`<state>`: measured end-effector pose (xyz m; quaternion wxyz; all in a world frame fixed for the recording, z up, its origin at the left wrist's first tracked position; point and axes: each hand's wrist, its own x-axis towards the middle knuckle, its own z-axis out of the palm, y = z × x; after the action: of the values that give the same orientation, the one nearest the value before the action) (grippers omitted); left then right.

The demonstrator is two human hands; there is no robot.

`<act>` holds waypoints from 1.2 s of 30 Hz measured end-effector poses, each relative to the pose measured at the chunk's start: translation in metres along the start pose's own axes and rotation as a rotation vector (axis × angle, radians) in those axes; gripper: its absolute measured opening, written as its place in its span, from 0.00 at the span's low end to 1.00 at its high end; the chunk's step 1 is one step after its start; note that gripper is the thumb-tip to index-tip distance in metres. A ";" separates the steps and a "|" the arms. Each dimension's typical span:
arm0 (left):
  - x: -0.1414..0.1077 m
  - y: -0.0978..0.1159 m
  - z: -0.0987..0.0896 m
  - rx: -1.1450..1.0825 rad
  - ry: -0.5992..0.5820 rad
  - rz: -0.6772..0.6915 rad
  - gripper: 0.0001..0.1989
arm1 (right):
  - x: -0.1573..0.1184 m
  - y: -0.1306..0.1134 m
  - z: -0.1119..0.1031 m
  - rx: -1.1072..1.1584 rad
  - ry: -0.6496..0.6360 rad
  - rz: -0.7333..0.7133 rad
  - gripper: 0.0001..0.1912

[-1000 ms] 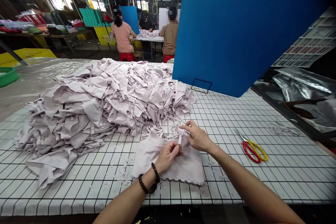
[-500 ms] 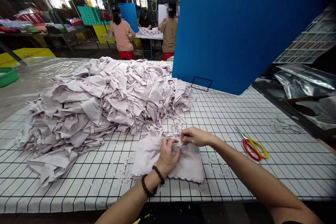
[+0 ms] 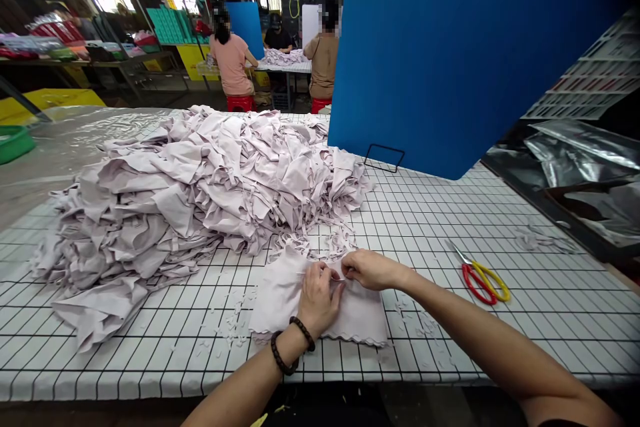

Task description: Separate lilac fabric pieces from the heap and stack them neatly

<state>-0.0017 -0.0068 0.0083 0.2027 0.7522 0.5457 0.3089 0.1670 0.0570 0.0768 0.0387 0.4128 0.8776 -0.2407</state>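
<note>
A pale lilac garment point(image 3: 280, 303) with a scalloped lower edge lies spread in front of me on the checked table cover. My left hand point(image 3: 320, 297) rests on its middle, fingers bent and gathering the cloth, the thumb toward the right. Close by on the right, my right hand point(image 3: 367, 269) has its fingertips pinched together at the garment's upper part. Whatever thin bit they pinch is too small to make out. Scissors point(image 3: 483, 277) with one red and one yellow handle lie to the right, blades apart from both hands.
Behind the garment rises a large heap of lilac garments point(image 3: 220, 180). A tall blue board point(image 3: 425, 67) stands at the back right on a wire stand point(image 3: 384, 157). White scraps point(image 3: 235, 320) litter the table cover point(image 3: 165, 367). Several people sit at a farther table.
My right hand has shifted slightly left and down, its fingers curling in nearer my left hand. The left-hand fingers are drawn a little closer together. The garment stays in place.
</note>
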 end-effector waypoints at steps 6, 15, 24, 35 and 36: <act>0.001 -0.004 0.002 -0.040 0.008 0.011 0.05 | 0.002 -0.010 -0.004 -0.207 -0.031 -0.040 0.07; 0.000 -0.005 0.002 -0.074 0.015 0.023 0.04 | 0.006 -0.021 -0.013 -0.317 -0.130 -0.051 0.08; 0.000 -0.007 0.003 -0.079 0.018 0.020 0.03 | 0.014 -0.029 -0.013 -0.404 -0.185 -0.056 0.09; 0.002 -0.011 0.006 -0.085 0.026 0.029 0.03 | 0.023 -0.038 -0.017 -0.463 -0.223 -0.089 0.09; 0.002 -0.011 0.007 -0.083 0.026 0.031 0.02 | 0.024 -0.038 -0.016 -0.465 -0.224 -0.088 0.09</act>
<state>-0.0045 -0.0013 -0.0036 0.2215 0.7474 0.5232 0.3442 0.1249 0.0605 0.0994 0.2189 0.3249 0.9167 -0.0783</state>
